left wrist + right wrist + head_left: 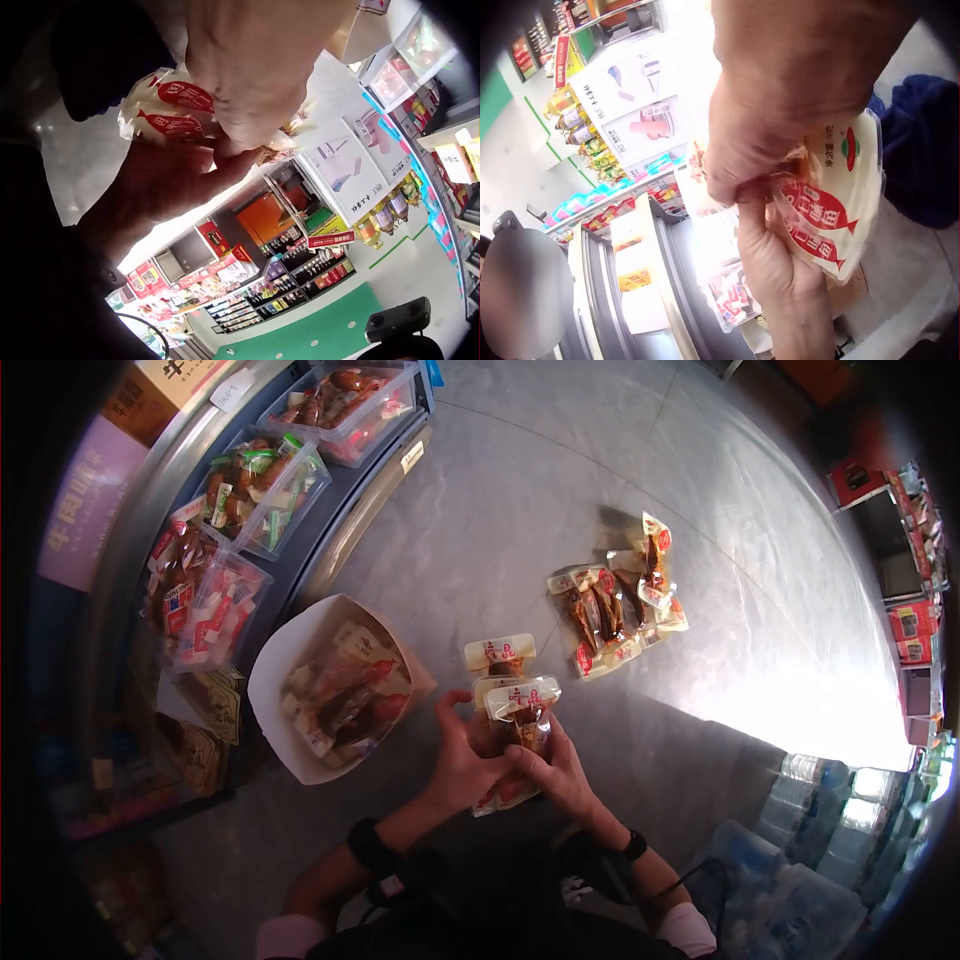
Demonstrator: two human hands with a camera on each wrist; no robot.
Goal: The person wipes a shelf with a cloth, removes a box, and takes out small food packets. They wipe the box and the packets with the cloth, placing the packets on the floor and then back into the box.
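Observation:
In the head view my left hand [465, 768] and right hand [565, 775] meet around a small bunch of clear sealed snack packs [522, 698] with pale, red-printed ends. The left fingers curl round the bunch's left side, while the right hand grips its right side with the thumb across the front. Red fish shapes show on the pack ends [814, 214] in the right wrist view. My palms hide the packs' middles. To the left stands a white open carton [268, 685] holding several packs [350, 705]. More brown-filled packs [600, 615] lie in a group on the grey floor.
A shelf edge [345, 545] runs along the left, carrying clear plastic bins [290, 510] of packaged snacks. Wrapped clear bottles [800, 800] stand at the lower right. Bright sunlight falls on the floor [760, 650] at right. Stocked shelves [277, 281] appear in the left wrist view.

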